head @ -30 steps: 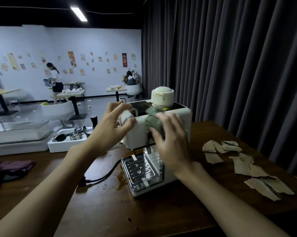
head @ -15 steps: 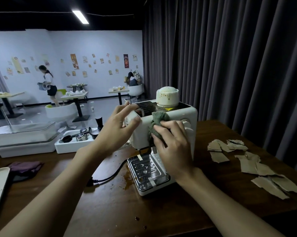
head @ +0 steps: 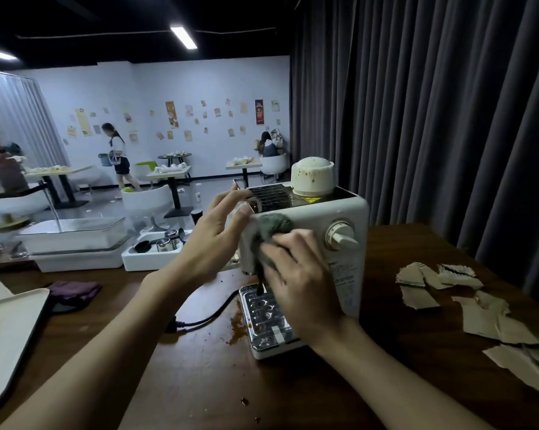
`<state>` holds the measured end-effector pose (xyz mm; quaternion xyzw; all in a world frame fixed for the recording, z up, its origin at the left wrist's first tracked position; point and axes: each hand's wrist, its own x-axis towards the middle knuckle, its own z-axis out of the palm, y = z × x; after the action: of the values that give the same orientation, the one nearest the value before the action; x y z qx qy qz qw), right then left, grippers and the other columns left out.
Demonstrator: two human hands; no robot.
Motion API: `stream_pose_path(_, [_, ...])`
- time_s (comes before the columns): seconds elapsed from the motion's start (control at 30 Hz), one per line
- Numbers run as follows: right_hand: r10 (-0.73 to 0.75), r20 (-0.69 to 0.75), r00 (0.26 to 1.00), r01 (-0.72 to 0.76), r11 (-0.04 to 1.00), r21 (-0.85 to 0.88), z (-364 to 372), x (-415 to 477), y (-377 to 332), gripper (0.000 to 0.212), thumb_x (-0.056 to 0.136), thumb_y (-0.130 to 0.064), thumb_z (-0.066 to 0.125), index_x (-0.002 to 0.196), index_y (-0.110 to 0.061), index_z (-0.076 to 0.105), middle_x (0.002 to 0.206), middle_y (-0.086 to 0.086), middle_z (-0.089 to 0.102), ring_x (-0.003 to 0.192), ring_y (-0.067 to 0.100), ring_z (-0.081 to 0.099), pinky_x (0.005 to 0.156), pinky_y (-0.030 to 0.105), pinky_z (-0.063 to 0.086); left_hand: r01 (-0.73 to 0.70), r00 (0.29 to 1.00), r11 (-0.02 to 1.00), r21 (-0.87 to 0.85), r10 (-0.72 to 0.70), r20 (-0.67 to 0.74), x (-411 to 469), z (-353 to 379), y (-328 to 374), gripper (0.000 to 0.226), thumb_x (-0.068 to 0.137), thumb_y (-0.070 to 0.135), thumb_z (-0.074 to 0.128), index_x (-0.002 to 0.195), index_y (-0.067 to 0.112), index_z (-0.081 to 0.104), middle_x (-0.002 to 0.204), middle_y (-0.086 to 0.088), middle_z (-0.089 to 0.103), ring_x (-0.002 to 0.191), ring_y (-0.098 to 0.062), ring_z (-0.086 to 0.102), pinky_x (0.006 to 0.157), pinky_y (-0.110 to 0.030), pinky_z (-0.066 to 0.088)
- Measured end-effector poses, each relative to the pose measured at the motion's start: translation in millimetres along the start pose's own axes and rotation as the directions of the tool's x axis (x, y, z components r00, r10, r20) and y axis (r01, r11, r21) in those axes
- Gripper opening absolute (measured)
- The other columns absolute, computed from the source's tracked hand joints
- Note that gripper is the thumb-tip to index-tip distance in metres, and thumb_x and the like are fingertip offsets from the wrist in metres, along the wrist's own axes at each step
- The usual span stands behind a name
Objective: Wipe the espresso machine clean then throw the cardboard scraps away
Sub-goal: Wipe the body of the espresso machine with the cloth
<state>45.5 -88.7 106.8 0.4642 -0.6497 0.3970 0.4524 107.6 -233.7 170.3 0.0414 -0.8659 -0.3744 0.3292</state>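
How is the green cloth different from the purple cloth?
The green cloth is bunched up, while the purple cloth lies loosely folded. The right hand grips the green cloth and presses it against the front of the espresso machine; no hand touches the purple cloth. The green cloth is up off the table, and the purple cloth rests low on it, far to the left. Both are soft cloths.

Both bare forearms reach forward and converge. The left hand is raised, palm turned right, fingers loosely extended, their tips touching the espresso machine. The right hand, knuckles up, curls its fingers round a green cloth
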Motion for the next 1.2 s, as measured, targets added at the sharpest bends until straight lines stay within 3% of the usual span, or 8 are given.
stream_pose_path(0.1, [-0.121,0.075,0.990,0.121,0.993,0.006,-3,0,6,0.015,0.088,-0.002,0.067,0.103,-0.004,0.071,0.100,0.009,0.063,0.094,0.029,0.055,0.085,0.037,0.050,-0.002,1.000,1.000,-0.003,0.002,0.011,1,-3,-1,0.040,0.095,0.054,0.035,0.129,0.042,0.053,0.139,0.014,0.045,0.139,-0.013,0.041,0.112,-0.050,0.040])
stream_pose_path(0.3, [0.084,-0.078,0.993,-0.088,0.995,-0.052,5,-6,0,0.015,0.086,-0.003,0.070,0.101,-0.001,0.072,0.098,0.012,0.064,0.095,0.030,0.057,0.087,0.039,0.049,-0.013,1.000,1.000,-0.006,0.013,0.025,0,-2,-3,0.033,0.104,0.047,0.038,0.132,0.037,0.054,0.145,0.009,0.042,0.136,-0.012,0.042,0.112,-0.043,0.039])
stream_pose_path(0.43, [-0.084,0.040,0.996,0.086,0.995,-0.055,4,-8,1,0.016,0.087,-0.001,0.068,0.103,-0.002,0.071,0.100,0.011,0.064,0.095,0.031,0.057,0.088,0.038,0.050,-0.045,0.999,0.999,-0.002,0.045,0.020,2,-2,-3,0.034,0.106,0.041,0.036,0.134,0.033,0.054,0.143,0.007,0.043,0.140,-0.012,0.038,0.114,-0.037,0.037])
stream_pose_path(0.57, [0.070,-0.088,0.994,-0.076,0.995,-0.064,-2,-6,14,0.018,0.084,-0.001,0.073,0.102,-0.001,0.072,0.098,0.011,0.064,0.095,0.030,0.058,0.091,0.035,0.047,-0.039,0.998,0.999,-0.018,0.040,0.047,3,-3,-5,0.027,0.105,0.041,0.037,0.128,0.042,0.052,0.142,0.006,0.043,0.137,-0.013,0.040,0.102,-0.022,0.038])
stream_pose_path(0.8, [0.019,-0.011,1.000,-0.019,1.000,0.021,3,-9,8,0.022,0.080,-0.001,0.076,0.101,-0.001,0.072,0.096,0.010,0.062,0.093,0.027,0.057,0.086,0.035,0.049,-0.054,0.997,0.995,0.079,0.049,0.058,2,-6,-4,0.042,0.101,0.042,0.050,0.141,0.033,0.049,0.149,0.005,0.039,0.139,-0.012,0.038,0.109,-0.033,0.033])
stream_pose_path(0.93, [0.202,-0.118,0.972,-0.196,0.979,0.058,4,-12,7,0.022,0.081,-0.005,0.077,0.102,-0.001,0.071,0.100,0.009,0.060,0.093,0.029,0.059,0.085,0.040,0.051,-0.052,0.997,0.996,0.077,0.047,0.065,2,-8,-4,0.046,0.099,0.046,0.053,0.142,0.032,0.049,0.149,0.007,0.039,0.136,-0.007,0.037,0.109,-0.031,0.032])
stream_pose_path(1.1, [0.108,-0.056,0.993,-0.104,0.993,0.061,7,-16,5,0.022,0.081,-0.009,0.078,0.101,-0.002,0.072,0.101,0.009,0.060,0.092,0.029,0.060,0.084,0.038,0.051,-0.064,0.996,0.993,0.100,0.059,0.061,2,-10,-4,0.047,0.096,0.045,0.058,0.141,0.034,0.050,0.148,0.012,0.039,0.131,-0.003,0.038,0.105,-0.028,0.032])
stream_pose_path(1.2, [0.216,-0.132,0.967,-0.211,0.976,0.052,3,-18,13,0.021,0.084,-0.013,0.075,0.103,-0.004,0.072,0.102,0.009,0.062,0.094,0.024,0.062,0.085,0.036,0.052,-0.056,0.997,0.995,0.084,0.051,0.062,1,-8,-3,0.049,0.095,0.044,0.059,0.142,0.034,0.049,0.149,0.012,0.037,0.130,-0.003,0.037,0.102,-0.027,0.032])
